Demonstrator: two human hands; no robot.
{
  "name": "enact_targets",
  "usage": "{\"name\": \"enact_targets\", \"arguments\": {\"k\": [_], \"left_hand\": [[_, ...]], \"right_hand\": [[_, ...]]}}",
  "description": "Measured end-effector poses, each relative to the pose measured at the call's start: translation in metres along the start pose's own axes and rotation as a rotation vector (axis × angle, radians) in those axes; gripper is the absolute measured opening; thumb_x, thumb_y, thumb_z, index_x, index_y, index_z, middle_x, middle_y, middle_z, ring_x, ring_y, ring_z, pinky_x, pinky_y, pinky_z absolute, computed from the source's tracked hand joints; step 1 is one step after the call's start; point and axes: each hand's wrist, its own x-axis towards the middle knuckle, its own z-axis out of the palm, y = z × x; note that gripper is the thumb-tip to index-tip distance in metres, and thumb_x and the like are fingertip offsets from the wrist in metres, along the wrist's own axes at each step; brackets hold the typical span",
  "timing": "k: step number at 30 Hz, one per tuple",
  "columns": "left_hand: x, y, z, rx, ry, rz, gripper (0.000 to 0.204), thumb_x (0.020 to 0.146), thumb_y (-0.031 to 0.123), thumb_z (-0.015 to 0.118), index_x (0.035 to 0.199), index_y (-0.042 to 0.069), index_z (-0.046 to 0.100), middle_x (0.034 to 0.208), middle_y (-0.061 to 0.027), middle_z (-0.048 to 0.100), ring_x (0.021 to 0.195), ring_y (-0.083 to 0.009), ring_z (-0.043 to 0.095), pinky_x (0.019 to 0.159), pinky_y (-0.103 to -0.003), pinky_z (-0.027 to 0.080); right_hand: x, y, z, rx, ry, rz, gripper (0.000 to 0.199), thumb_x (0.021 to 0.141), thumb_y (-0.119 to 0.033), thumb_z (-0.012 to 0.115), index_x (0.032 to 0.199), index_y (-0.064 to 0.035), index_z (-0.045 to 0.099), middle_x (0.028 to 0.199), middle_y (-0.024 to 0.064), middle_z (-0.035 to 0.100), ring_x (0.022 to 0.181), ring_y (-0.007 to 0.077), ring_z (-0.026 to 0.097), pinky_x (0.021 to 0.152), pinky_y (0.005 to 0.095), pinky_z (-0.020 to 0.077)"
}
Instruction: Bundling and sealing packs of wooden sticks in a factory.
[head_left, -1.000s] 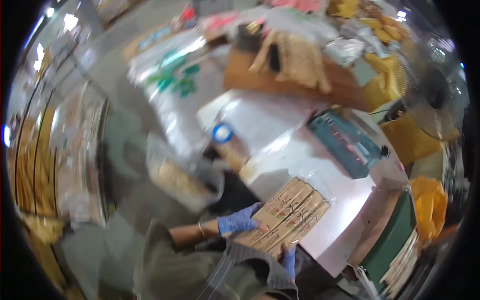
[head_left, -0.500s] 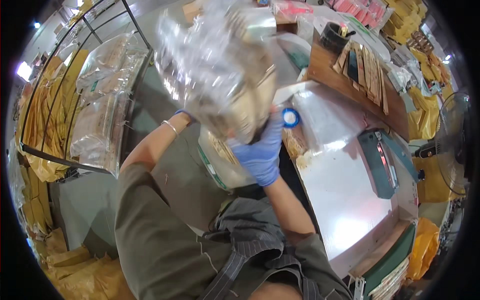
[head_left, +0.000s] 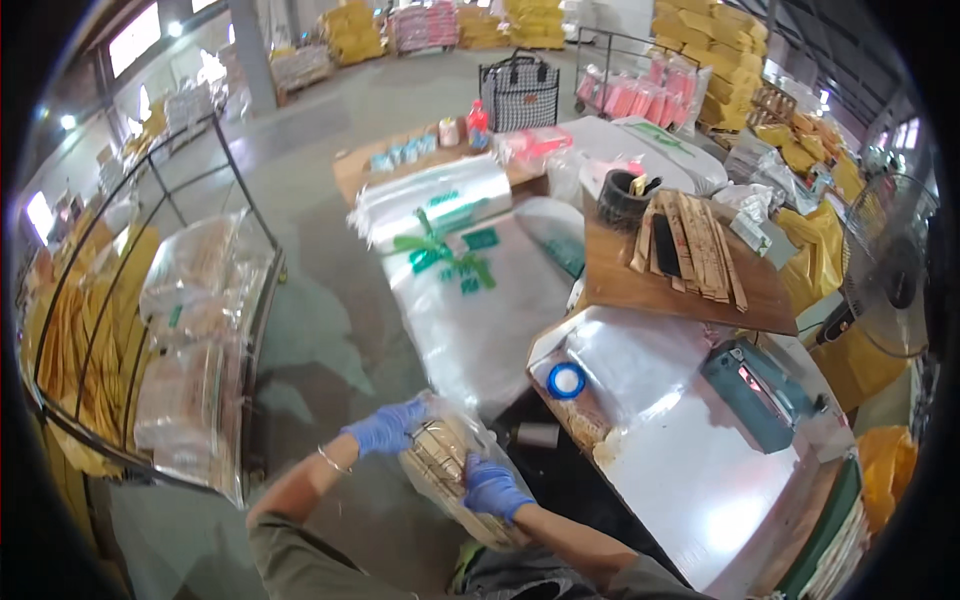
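Observation:
A clear plastic bag (head_left: 484,428) with a bundle of thin tan sticks (head_left: 437,450) in it is tilted low in front of my body. My left hand (head_left: 388,428), in a blue glove, closes on the bag near its far left edge. Lower down, my right hand (head_left: 492,488), gloved too, presses its bent fingers against the near right side of the bundle. Whether those fingers are inside or outside the plastic is hard to tell. Ahead lies a large stack of clear plastic bags (head_left: 455,330) with green ribbon on it.
To the left, a black-framed cart (head_left: 262,300) carries bagged bundles (head_left: 185,400). On the right stand a white worktable (head_left: 680,500) with a blue tape roll (head_left: 566,380) and a teal device (head_left: 755,395), a brown board (head_left: 620,270) bearing wooden strips (head_left: 700,250), and a fan (head_left: 890,270).
The bag of sticks has come down from high in front of me to low near my body, and both hands went with it. My view has tilted up.

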Motion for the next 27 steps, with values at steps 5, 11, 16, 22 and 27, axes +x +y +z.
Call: {"name": "enact_targets", "arguments": {"k": [5, 11, 16, 22, 27], "left_hand": [[0.022, 0.039, -0.02, -0.116, -0.233, -0.349, 0.076, 0.066, 0.002, 0.058, 0.137, 0.006, 0.029, 0.142, -0.0179, 0.026, 0.118, -0.029, 0.046, 0.095, -0.037, 0.041], [0.026, 0.098, 0.061, 0.162, 0.014, 0.046, 0.039, 0.079, 0.012, 0.048, 0.118, 0.008, 0.045, 0.11, -0.0085, 0.053, 0.092, -0.0276, 0.054, 0.081, -0.039, 0.043], [0.038, 0.127, 0.117, 0.514, -0.164, 0.268, 0.043, 0.08, 0.018, 0.047, 0.123, 0.016, 0.049, 0.132, -0.0088, 0.04, 0.119, -0.0321, 0.042, 0.094, -0.044, 0.034], [0.018, 0.095, 0.081, 0.462, -0.735, 0.093, 0.046, 0.075, 0.026, 0.056, 0.12, 0.014, 0.053, 0.118, -0.0112, 0.052, 0.11, -0.0273, 0.05, 0.094, -0.046, 0.033], [-0.066, 0.015, 0.197, -0.208, -0.437, 0.002, 0.034, 0.077, 0.027, 0.056, 0.107, 0.011, 0.061, 0.111, -0.0121, 0.057, 0.103, -0.0298, 0.053, 0.091, -0.042, 0.037]], "right_hand": [[0.061, 0.017, 0.032, 0.112, -0.114, 0.01, 0.058, 0.067, -0.028, 0.065, 0.113, 0.0008, 0.043, 0.103, 0.0277, 0.052, 0.099, 0.0422, 0.053, 0.083, 0.0445, 0.0439], [-0.079, 0.047, 0.0, -0.154, 0.969, 0.086, 0.083, 0.064, -0.034, 0.069, 0.132, -0.0046, 0.032, 0.115, 0.0256, 0.048, 0.105, 0.0437, 0.049, 0.086, 0.0451, 0.0429], [-0.077, 0.116, 0.065, 0.324, 0.452, 0.281, 0.019, 0.068, -0.021, 0.068, 0.076, -0.0055, 0.06, 0.076, 0.0173, 0.062, 0.074, 0.0325, 0.062, 0.066, 0.0396, 0.0493], [-0.072, 0.026, 0.031, 0.779, 0.51, -0.117, 0.007, 0.074, -0.008, 0.061, 0.072, -0.0039, 0.056, 0.06, 0.0077, 0.055, 0.057, 0.0095, 0.048, 0.052, 0.0284, 0.0414], [-0.08, -0.011, 0.038, 0.827, 0.368, -0.237, 0.006, 0.075, -0.009, 0.06, 0.075, -0.0034, 0.057, 0.062, 0.0075, 0.057, 0.059, 0.0103, 0.052, 0.056, 0.0273, 0.0434]]}}
